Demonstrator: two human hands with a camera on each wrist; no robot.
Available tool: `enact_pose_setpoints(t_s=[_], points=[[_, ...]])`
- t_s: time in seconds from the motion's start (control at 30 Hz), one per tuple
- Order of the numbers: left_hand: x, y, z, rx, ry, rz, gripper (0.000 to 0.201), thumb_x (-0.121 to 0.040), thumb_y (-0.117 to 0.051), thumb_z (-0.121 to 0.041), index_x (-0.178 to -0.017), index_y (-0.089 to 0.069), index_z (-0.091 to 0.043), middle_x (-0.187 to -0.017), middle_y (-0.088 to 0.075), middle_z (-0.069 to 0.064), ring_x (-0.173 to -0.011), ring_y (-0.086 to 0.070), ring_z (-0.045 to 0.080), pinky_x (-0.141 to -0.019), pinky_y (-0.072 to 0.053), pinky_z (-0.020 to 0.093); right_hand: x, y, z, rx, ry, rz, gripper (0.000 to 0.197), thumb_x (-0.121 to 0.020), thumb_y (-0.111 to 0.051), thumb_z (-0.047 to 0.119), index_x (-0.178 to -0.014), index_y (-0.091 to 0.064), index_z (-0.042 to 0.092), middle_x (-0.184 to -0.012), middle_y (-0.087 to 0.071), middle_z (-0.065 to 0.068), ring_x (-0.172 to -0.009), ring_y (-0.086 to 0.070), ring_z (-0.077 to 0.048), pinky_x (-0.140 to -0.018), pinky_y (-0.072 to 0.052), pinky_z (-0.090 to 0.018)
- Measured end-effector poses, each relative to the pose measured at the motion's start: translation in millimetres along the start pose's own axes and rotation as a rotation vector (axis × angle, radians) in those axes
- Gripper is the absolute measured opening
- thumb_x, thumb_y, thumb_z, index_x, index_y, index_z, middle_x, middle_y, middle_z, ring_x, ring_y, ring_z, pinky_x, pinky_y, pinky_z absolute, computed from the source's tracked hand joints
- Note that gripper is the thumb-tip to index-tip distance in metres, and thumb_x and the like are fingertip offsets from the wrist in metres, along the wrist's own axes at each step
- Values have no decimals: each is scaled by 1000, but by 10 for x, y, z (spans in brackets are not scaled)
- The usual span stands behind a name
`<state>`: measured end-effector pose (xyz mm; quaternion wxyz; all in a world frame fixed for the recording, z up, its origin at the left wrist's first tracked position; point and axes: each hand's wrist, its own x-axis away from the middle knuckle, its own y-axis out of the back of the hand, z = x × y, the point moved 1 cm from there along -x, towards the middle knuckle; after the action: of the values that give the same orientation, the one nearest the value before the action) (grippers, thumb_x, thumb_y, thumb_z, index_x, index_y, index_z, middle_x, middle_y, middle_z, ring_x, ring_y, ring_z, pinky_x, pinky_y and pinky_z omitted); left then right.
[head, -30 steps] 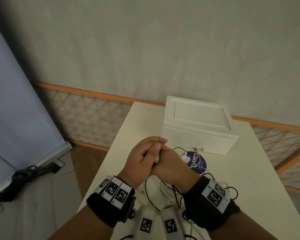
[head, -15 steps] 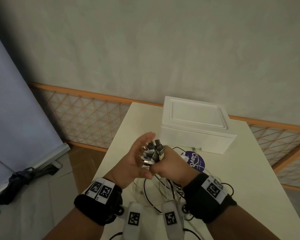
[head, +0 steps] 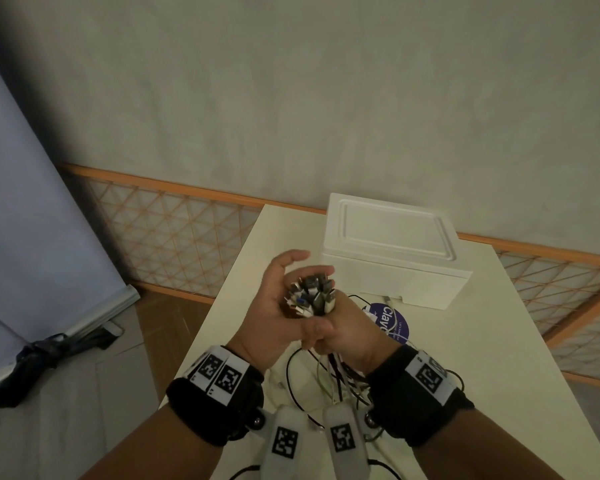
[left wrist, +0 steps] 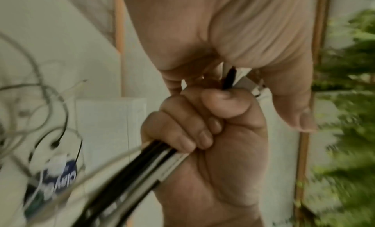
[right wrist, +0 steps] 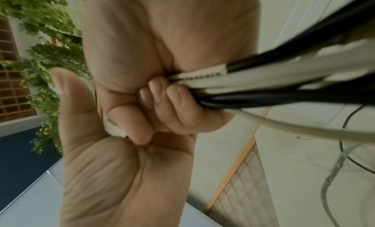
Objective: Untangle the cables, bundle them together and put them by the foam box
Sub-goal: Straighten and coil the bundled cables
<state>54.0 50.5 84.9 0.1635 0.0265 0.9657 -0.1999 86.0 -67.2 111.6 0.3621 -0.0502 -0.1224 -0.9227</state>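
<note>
My right hand point(head: 343, 332) grips a bundle of black and white cables point(head: 312, 296) upright in its fist, with several connector ends sticking out on top. The left hand point(head: 274, 306) is cupped against the bundle's left side, fingers loosely extended and gripping nothing. Slack cable loops point(head: 326, 375) hang from the fist to the table. The white foam box point(head: 392, 251) stands just beyond the hands. In the left wrist view the right fist point(left wrist: 202, 134) is curled round the cables point(left wrist: 142, 166). In the right wrist view the cables point(right wrist: 284, 79) leave the curled fingers point(right wrist: 162, 102), and the left palm point(right wrist: 121, 174) lies open below.
The cream table point(head: 499, 375) ends close to my left hand, with floor and a black object point(head: 39, 362) beyond that edge. A round purple label point(head: 392, 323) lies between the hands and the box. A lattice rail point(head: 174, 237) runs behind the table.
The left hand, clasped over the top of the bundle a second ago, has opened and drawn back to the left. The connector ends now show above the right fist.
</note>
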Motion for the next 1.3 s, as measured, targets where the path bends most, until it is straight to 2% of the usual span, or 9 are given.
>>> enact_pose_setpoints(t_s=[0.1,0.23,0.6,0.83,0.93,1.03,1.13,1.23,1.3], points=[[-56,-33,-77,-371,-142,79,56,-64,-85,-31,-115,-65,-18,-127,-62,3,-118,-60,24,-97,-49,36,2,-20,-27,30,-3,19,20,-65,-57,-13,-59,-54,6,-54,-49,-11,-47,-42,-19,-40,-32,-21],[-39,-80,9,-359,-149,-61,10,-74,-71,-16,-78,-65,-8,-89,-67,6,-94,-70,21,-83,-54,30,-27,-53,-49,156,-23,22,25,-68,-61,-9,-54,-51,8,-47,-48,-2,-41,-41,-13,-43,-33,-21],[-56,45,3,-484,-120,-116,11,-70,-67,-18,-69,-62,-28,-77,-64,-5,-79,-71,21,-74,-57,38,-23,-159,-129,57,-74,-11,24,-76,-62,-6,-59,-60,11,-54,-60,-4,-50,-58,-18,-62,-54,-35],[-58,113,26,-170,29,-395,25,-72,-69,3,-63,-64,-19,-69,-64,-2,-68,-67,24,-77,-56,44,-22,-180,-341,388,82,-121,27,-89,-60,31,-79,-53,7,-62,-48,5,-54,-44,-6,-52,-34,-21],[-33,161,43,-175,229,-302,14,-65,-80,-17,-70,-67,-20,-82,-68,0,-84,-63,28,-79,-52,37,-85,-86,-395,549,61,-110,24,-91,-51,22,-70,-44,11,-59,-43,3,-52,-40,-10,-48,-29,-24],[-18,282,-95,-794,198,-171,51,-61,-86,-40,-106,-63,-34,-126,-54,-16,-119,-47,7,-100,-36,17,-131,96,-472,735,-1,-138,24,-93,-46,26,-75,-46,10,-61,-42,3,-54,-40,-13,-46,-26,-23],[-22,170,-126,-1646,121,364,94,-59,-75,-64,-140,-37,-35,-152,-29,-13,-147,-8,13,-118,-4,54,-151,119,-464,697,25,-114,23,-92,-47,23,-80,-54,5,-68,-53,-3,-64,-52,-23,-54,-38,-29],[-24,100,164,-1850,46,603,78,-68,-76,-40,-135,-43,-18,-135,-56,2,-143,-30,18,-113,9,63,-197,109,-445,684,9,189,27,-79,-45,8,-71,-71,7,-71,-69,-5,-63,-65,-16,-60,-45,-20],[-45,170,288,-1842,-139,526,57,-63,-76,-28,-115,-58,-14,-95,-72,1,-103,-66,18,-112,-2,58,-137,11,-310,658,-47,241,25,-86,-45,3,-90,-69,-3,-87,-69,-11,-74,-62,-18,-64,-42,-18]])
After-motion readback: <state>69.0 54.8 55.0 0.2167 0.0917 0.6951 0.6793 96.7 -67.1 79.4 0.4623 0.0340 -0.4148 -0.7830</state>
